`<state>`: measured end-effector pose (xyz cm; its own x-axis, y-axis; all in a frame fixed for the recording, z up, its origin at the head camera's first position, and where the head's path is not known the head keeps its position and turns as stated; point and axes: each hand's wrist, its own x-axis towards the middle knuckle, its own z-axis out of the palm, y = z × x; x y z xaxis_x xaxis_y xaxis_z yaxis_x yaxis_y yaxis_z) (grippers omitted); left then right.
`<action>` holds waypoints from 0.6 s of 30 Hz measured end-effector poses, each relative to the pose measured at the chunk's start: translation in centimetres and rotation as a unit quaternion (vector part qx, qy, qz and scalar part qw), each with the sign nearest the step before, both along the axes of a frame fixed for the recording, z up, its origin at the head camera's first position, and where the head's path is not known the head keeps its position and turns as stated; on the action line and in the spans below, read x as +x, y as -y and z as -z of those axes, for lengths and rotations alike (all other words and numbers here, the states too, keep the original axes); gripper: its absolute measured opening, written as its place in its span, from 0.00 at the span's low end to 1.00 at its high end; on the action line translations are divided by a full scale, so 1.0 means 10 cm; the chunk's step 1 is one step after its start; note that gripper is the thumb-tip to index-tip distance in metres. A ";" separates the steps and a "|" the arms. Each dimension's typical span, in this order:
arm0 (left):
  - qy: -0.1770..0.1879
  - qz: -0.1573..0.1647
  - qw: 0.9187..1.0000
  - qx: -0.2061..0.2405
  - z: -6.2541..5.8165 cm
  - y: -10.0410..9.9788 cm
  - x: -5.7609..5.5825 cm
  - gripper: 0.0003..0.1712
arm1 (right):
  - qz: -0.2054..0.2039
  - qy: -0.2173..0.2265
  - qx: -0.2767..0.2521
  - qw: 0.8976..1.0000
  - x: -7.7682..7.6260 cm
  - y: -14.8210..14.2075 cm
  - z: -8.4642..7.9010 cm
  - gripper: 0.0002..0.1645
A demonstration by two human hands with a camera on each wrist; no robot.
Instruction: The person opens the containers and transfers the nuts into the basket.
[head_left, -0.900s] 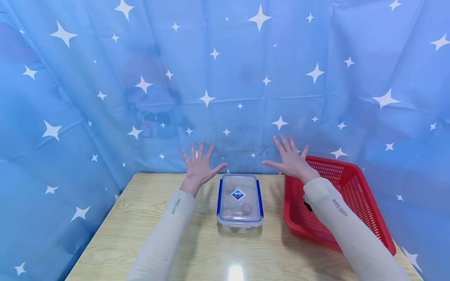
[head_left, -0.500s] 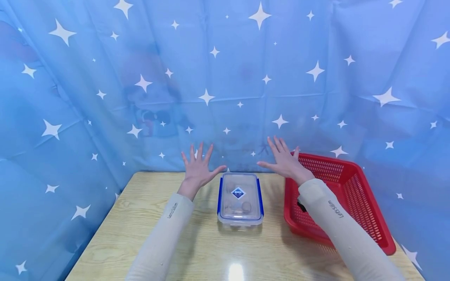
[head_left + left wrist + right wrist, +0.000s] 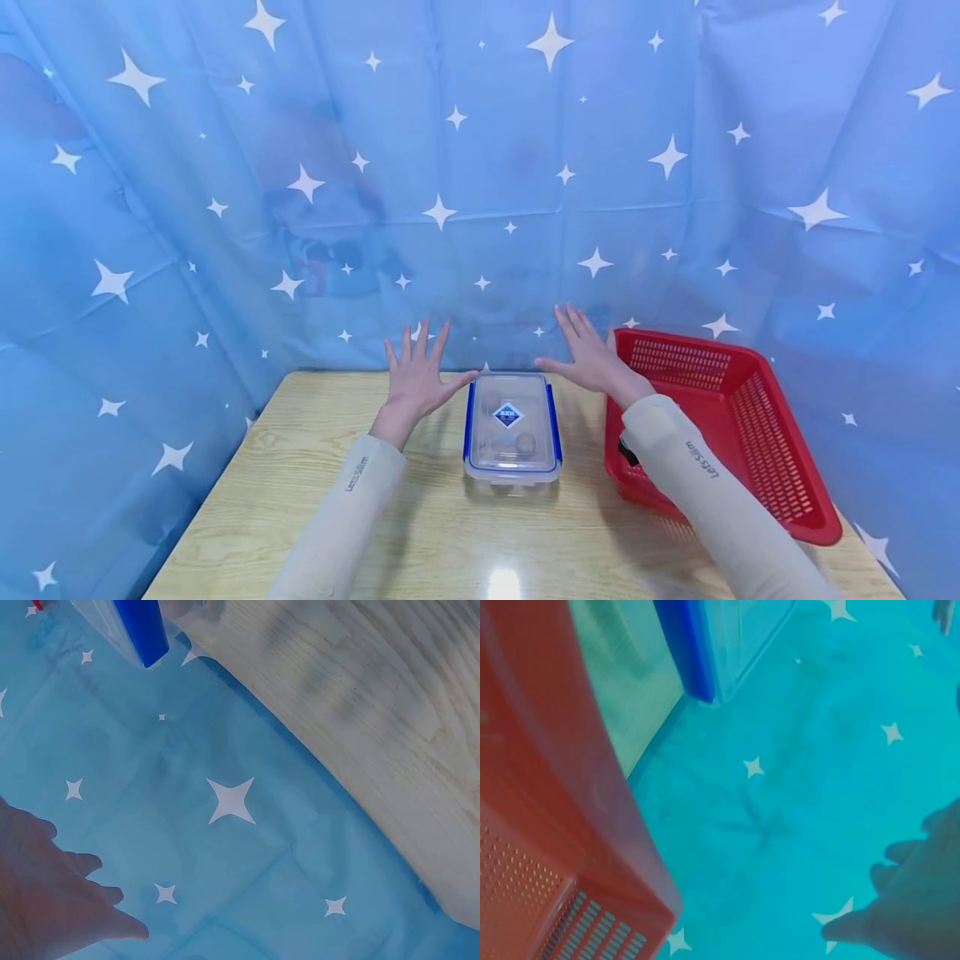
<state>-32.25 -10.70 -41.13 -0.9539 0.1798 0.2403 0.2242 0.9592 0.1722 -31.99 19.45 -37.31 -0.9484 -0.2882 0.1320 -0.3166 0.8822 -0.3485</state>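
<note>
A clear lidded food container [image 3: 513, 429] with blue side clips and a blue diamond label stands on the table between both hands; a round shape shows faintly through its lid. To its left, my left hand [image 3: 415, 385] hovers with fingers spread, its thumb near the container's far left corner. My right hand [image 3: 592, 358] is held over the far right side, fingers extended and thumb pointing toward the container. Neither hand holds anything. The left wrist view shows the left hand [image 3: 56, 892] at its lower left; the right hand [image 3: 907, 900] appears at lower right in the right wrist view.
A red plastic basket [image 3: 806, 475] with perforated walls sits at the table's right, partly under the right forearm. Behind the wooden table [image 3: 247, 500] hangs a blue curtain [image 3: 480, 167] with white stars.
My right hand has moved left and slightly down, away from the basket and closer to the container. The left hand has lowered a little. Container and basket stay in place.
</note>
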 end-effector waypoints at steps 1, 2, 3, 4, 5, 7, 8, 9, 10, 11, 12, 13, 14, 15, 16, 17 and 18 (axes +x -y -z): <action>0.000 0.000 1.000 0.000 0.01 0.00 0.02 0.59 | -0.003 0.001 -0.003 1.000 0.01 0.02 0.01 0.63; -0.003 0.001 1.000 -0.001 0.01 0.01 0.04 0.59 | -0.005 0.003 -0.007 1.000 0.02 0.04 0.02 0.63; -0.002 0.001 1.000 -0.002 0.03 0.01 0.05 0.60 | -0.007 0.004 -0.010 1.000 0.03 0.06 0.03 0.63; -0.003 0.000 1.000 -0.006 0.04 0.01 0.07 0.60 | -0.009 0.006 -0.014 1.000 0.04 0.07 0.04 0.62; -0.005 0.001 1.000 -0.011 0.05 0.00 0.09 0.60 | -0.011 0.007 -0.018 1.000 0.06 0.09 0.05 0.62; -0.007 0.006 1.000 -0.011 0.08 -0.01 0.13 0.60 | -0.014 0.011 -0.026 1.000 0.08 0.14 0.07 0.62; -0.005 0.008 1.000 -0.010 0.10 -0.02 0.15 0.61 | -0.017 0.013 -0.032 0.999 0.09 0.17 0.08 0.62; -0.004 0.011 1.000 -0.006 0.12 -0.03 0.17 0.61 | -0.020 0.017 -0.038 0.999 0.10 0.20 0.09 0.61; -0.002 0.015 1.000 -0.003 0.15 -0.03 0.19 0.61 | -0.023 0.021 -0.042 0.999 0.12 0.23 0.11 0.61; 0.003 0.020 1.000 0.002 0.17 -0.04 0.21 0.61 | -0.023 0.026 -0.043 0.998 0.13 0.26 0.12 0.61; 0.008 0.025 1.000 0.009 0.19 -0.04 0.23 0.62 | -0.026 0.029 -0.045 0.998 0.14 0.28 0.14 0.61; 0.013 0.028 0.999 0.011 0.21 -0.05 0.25 0.62 | -0.028 0.035 -0.046 0.998 0.14 0.31 0.16 0.61; 0.016 0.030 0.999 0.012 0.23 -0.05 0.26 0.62 | -0.030 0.037 -0.047 0.998 0.14 0.33 0.18 0.61; 0.017 0.035 0.999 0.014 0.26 -0.06 0.27 0.62 | -0.030 0.040 -0.050 0.998 0.15 0.35 0.20 0.60; 0.020 0.039 0.999 0.016 0.27 -0.06 0.27 0.63 | -0.030 0.040 -0.050 0.998 0.16 0.37 0.22 0.60; 0.022 0.044 0.999 0.019 0.28 -0.07 0.28 0.63 | -0.029 0.040 -0.054 0.997 0.16 0.39 0.23 0.60; 0.022 0.049 0.998 0.021 0.30 -0.07 0.28 0.64 | -0.030 0.041 -0.062 0.997 0.17 0.40 0.23 0.59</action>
<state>-29.49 -9.96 -44.12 -0.9420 0.2643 0.2071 0.3085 0.9246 0.2234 -30.34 15.44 -39.65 -0.9392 -0.3305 0.0934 -0.3332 0.8111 -0.4807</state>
